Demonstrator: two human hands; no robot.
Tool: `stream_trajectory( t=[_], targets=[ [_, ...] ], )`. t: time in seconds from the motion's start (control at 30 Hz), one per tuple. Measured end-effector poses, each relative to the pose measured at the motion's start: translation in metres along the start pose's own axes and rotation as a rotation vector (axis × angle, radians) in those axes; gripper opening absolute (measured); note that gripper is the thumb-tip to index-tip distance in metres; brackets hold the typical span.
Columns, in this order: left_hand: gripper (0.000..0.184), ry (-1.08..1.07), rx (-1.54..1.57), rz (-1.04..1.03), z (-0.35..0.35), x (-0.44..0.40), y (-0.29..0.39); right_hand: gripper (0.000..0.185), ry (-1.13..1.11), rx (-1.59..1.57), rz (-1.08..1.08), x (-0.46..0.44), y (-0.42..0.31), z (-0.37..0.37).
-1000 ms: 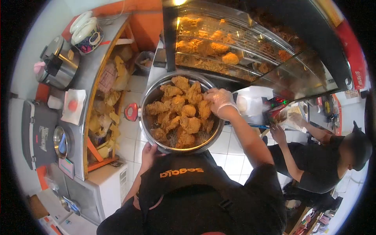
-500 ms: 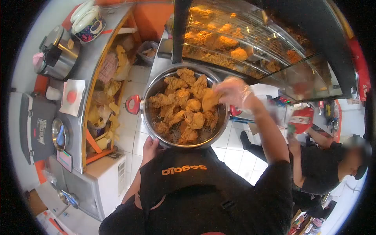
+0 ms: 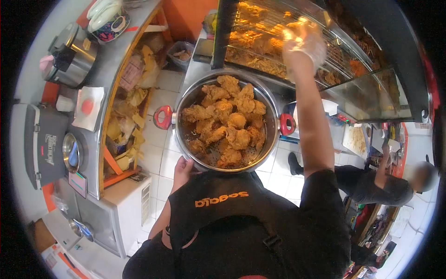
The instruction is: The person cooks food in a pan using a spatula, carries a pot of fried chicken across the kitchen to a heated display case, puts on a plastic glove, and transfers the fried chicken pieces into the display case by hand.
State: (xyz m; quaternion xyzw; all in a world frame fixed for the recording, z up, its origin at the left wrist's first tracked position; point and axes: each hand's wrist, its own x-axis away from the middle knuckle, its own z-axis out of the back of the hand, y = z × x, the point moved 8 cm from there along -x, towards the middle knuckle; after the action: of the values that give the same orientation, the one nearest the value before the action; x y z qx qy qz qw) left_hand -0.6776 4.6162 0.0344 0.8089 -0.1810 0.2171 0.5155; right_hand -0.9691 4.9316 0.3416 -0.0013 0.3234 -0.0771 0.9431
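A large steel pot (image 3: 178, 135) with red side handles holds several pieces of golden fried chicken (image 3: 227, 125) over a perforated bottom. My left hand (image 3: 184, 169) grips the near left side of the pot, close to my apron; part of its fingers is hidden under the pot. My right hand (image 3: 304, 49), in a clear plastic glove, reaches over the far right of the pot into a lit display case (image 3: 260, 74). Its fingers are closed on a piece of fried chicken (image 3: 301, 29), partly washed out by glare. More fried chicken lies on the wire racks around it.
A glass panel (image 3: 367, 95) of the case stands right of my forearm. At left, a steel counter (image 3: 104, 139) carries a rice cooker (image 3: 76, 53) and a metal bowl (image 3: 71, 152). A co-worker (image 3: 381, 183) stands at the far right. White floor tiles show around the pot.
My right hand has moved from the chicken in the pot up and away into the display case. My left hand stays at the pot. The co-worker at right has turned and moved back.
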Motion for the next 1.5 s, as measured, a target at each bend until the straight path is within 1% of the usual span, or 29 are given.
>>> stream_trajectory(
  t=[0.07,0.17,0.2,0.27,0.3,0.33,0.4,0.43,0.53,0.63,0.73,0.83,1.03,1.13,1.17,1.2,1.23,1.3,1.33,1.37,1.4,1.47,1.5],
  targets=[
    [0.040,0.020,0.001,-0.006,-0.001,0.001,0.000,0.054,-0.187,-0.242,0.121,-0.016,-0.033,-0.014],
    [0.045,-0.016,-0.014,-0.043,0.000,-0.002,0.001,0.055,-0.370,-0.332,0.170,-0.068,-0.057,-0.062],
    [0.047,-0.026,-0.043,-0.068,0.005,-0.005,-0.004,0.056,-0.438,-0.334,0.153,-0.085,-0.059,-0.082],
    [0.048,-0.002,-0.056,-0.040,0.002,-0.001,0.001,0.057,-0.595,-0.338,0.095,-0.114,-0.057,-0.123],
    [0.048,-0.011,-0.004,-0.048,0.001,-0.001,-0.001,0.057,-0.657,-0.345,0.067,-0.122,-0.056,-0.137],
    [0.047,-0.008,0.004,-0.005,0.004,-0.001,-0.004,0.058,-0.709,-0.358,0.040,-0.127,-0.053,-0.151],
    [0.045,0.016,-0.032,-0.043,0.001,0.000,0.004,0.059,-0.773,-0.390,-0.001,-0.134,-0.052,-0.168],
    [0.044,-0.013,-0.037,-0.072,0.002,-0.002,0.005,0.059,-0.793,-0.409,-0.020,-0.134,-0.052,-0.173],
    [0.040,0.011,0.005,-0.066,0.003,-0.002,0.002,0.061,-0.815,-0.465,-0.053,-0.136,-0.051,-0.180],
    [0.037,0.029,0.006,-0.013,0.009,-0.004,-0.008,0.063,-0.816,-0.551,-0.089,-0.130,-0.043,-0.181],
    [0.035,0.032,0.021,-0.004,0.004,-0.001,0.000,0.064,-0.808,-0.641,-0.118,-0.127,-0.040,-0.177],
    [0.036,-0.002,0.032,-0.047,0.002,-0.004,0.001,0.066,-0.773,-0.727,-0.146,-0.116,-0.040,-0.174],
    [0.036,0.016,-0.019,0.007,0.004,0.000,0.003,0.070,-0.678,-0.956,-0.241,-0.068,-0.029,-0.169],
    [0.035,0.010,-0.063,-0.053,0.003,-0.002,0.008,0.073,-0.621,-1.041,-0.272,-0.047,-0.023,-0.156],
    [0.034,0.000,-0.032,-0.055,0.004,-0.004,0.005,0.073,-0.597,-1.017,-0.255,-0.041,-0.020,-0.149],
    [0.034,-0.008,0.000,-0.054,0.006,-0.007,0.001,0.082,-0.561,-0.995,-0.237,-0.040,-0.023,-0.125],
    [0.033,-0.013,0.035,-0.052,0.007,-0.006,-0.003,0.072,-0.527,-0.349,0.119,-0.052,-0.024,-0.111],
    [0.033,-0.022,0.046,-0.023,0.008,-0.006,-0.006,0.045,-0.340,-0.182,0.162,-0.016,-0.040,-0.039],
    [0.033,-0.029,0.053,-0.016,0.006,-0.008,-0.005,0.035,-0.238,-0.100,0.186,0.006,-0.047,-0.006],
    [0.033,0.011,0.023,0.033,0.005,-0.004,-0.001,0.036,-0.361,-0.230,0.226,0.031,-0.051,-0.011],
    [0.033,0.006,0.044,0.028,0.005,-0.005,-0.002,0.037,-0.484,-0.360,0.265,0.058,-0.055,-0.021],
    [0.032,-0.005,0.083,0.019,0.007,-0.005,-0.005,0.041,-0.910,-0.478,0.501,0.123,-0.080,-0.032],
    [0.032,0.002,0.066,0.022,0.008,-0.005,-0.006,0.048,-0.808,-0.627,0.618,0.159,-0.077,-0.024]
  ],
)
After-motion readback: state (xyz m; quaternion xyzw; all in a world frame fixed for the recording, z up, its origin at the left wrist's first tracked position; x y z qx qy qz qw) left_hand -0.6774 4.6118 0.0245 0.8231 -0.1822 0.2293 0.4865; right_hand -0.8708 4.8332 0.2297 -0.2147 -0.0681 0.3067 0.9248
